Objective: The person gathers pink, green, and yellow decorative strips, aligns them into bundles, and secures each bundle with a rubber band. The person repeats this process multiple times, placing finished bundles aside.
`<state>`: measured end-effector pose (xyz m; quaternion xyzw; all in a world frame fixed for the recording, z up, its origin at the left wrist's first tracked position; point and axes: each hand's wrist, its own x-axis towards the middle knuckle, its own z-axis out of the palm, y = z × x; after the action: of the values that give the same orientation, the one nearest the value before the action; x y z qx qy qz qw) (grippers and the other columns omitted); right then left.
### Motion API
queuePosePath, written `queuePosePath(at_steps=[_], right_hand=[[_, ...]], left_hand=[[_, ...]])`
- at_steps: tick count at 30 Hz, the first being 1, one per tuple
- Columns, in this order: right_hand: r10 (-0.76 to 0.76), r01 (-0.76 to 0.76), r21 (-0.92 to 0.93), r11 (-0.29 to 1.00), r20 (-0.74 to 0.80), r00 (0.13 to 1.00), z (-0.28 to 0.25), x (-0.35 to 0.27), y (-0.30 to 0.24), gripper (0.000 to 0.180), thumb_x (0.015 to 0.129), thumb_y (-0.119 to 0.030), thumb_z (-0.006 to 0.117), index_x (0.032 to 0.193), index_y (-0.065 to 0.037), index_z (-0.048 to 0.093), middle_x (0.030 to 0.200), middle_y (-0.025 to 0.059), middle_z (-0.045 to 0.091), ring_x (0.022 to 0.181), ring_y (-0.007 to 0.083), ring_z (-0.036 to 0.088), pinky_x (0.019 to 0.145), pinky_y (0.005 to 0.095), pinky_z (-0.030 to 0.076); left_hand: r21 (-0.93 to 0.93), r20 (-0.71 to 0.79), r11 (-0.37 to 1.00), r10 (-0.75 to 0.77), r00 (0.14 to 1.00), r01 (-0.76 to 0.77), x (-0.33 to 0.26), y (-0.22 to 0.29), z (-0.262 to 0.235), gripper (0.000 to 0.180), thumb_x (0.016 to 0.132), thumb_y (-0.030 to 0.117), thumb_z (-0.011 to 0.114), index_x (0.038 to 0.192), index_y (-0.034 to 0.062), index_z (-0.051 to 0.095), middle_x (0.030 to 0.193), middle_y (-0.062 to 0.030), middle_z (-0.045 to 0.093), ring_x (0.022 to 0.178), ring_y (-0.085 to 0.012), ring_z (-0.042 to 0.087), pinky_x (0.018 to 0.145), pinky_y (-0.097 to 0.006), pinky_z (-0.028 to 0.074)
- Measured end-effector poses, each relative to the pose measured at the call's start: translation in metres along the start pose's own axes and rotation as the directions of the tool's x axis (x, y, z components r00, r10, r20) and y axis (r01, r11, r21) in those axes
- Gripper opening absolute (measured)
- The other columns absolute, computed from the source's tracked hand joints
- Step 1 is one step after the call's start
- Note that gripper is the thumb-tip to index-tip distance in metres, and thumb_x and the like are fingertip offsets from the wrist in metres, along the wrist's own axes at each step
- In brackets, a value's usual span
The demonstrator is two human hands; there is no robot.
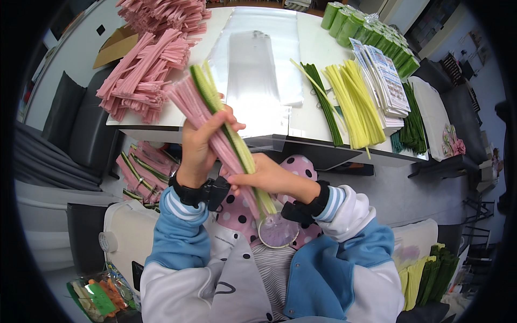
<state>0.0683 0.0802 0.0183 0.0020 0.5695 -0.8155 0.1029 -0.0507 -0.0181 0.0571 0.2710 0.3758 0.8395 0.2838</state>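
I hold a slanting bundle of fuzzy chenille stems (186, 102), mostly pink, with dark green and yellow ones along its right side. My left hand (200, 142) wraps around its upper part, thumb across the front. Lower down, my right hand (264, 175) grips the same bundle, its fingers partly hidden behind the stems. The bundle's bottom end reaches toward a round, pale-rimmed thing (278, 232) at my lap; what exactly it is I cannot tell. Both wrists carry black straps.
On the white table lie heaped pink stems (142, 78), clear plastic bags (253, 70), dark green stems (323, 102), yellow stems (353, 102), printed sheets (383, 81) and green wrapped rolls (350, 29). Packed pink bundles (141, 175) sit below at left. More yellow stems (413, 277) are at lower right.
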Motion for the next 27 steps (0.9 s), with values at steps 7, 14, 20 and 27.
queuePosePath(at_steps=[7,14,20,27], right_hand=[[-0.260,0.115,-0.709,0.695,-0.099,0.960,-0.044,-0.001,-0.001,0.033,0.085,-0.016,0.064,0.114,-0.001,0.056,0.104,0.0112,0.063,0.095,0.0224,0.061,0.084,0.0310,0.048],[-0.469,0.134,-0.985,-0.108,0.169,0.867,-0.104,0.016,0.014,0.037,0.077,-0.012,0.066,0.111,-0.002,0.057,0.123,0.0138,0.053,0.117,0.0303,0.048,0.097,0.0390,0.041],[-0.467,0.126,-0.946,-0.299,0.260,0.845,-0.118,0.043,0.037,0.037,0.074,-0.008,0.063,0.109,0.002,0.056,0.119,0.0149,0.056,0.112,0.0297,0.053,0.093,0.0379,0.045],[-0.459,0.074,-0.845,-0.530,0.359,0.813,-0.111,0.051,0.047,0.034,0.074,-0.009,0.059,0.104,0.007,0.058,0.110,0.0194,0.060,0.105,0.0308,0.058,0.087,0.0369,0.048]], left_hand=[[-0.112,-0.103,0.994,-0.016,0.995,0.005,-0.004,-0.001,-0.065,0.023,0.094,0.006,0.046,0.115,0.0020,0.038,0.081,-0.0085,0.052,0.071,-0.0164,0.057,0.074,-0.035,0.054],[-0.063,-0.293,0.995,-0.089,0.952,0.074,0.000,0.005,-0.113,0.030,0.091,0.005,0.050,0.118,-0.0019,0.040,0.098,-0.0204,0.059,0.083,-0.0254,0.064,0.073,-0.036,0.055],[-0.021,-0.323,0.976,-0.211,0.923,0.216,0.008,-0.007,-0.114,0.034,0.089,0.006,0.053,0.119,-0.0052,0.039,0.100,-0.0232,0.059,0.087,-0.0289,0.065,0.075,-0.036,0.057],[-0.059,-0.203,0.942,-0.336,0.920,0.331,0.020,-0.021,-0.093,0.036,0.088,0.004,0.053,0.118,-0.0062,0.037,0.089,-0.0180,0.059,0.075,-0.0250,0.066,0.065,-0.031,0.058]])
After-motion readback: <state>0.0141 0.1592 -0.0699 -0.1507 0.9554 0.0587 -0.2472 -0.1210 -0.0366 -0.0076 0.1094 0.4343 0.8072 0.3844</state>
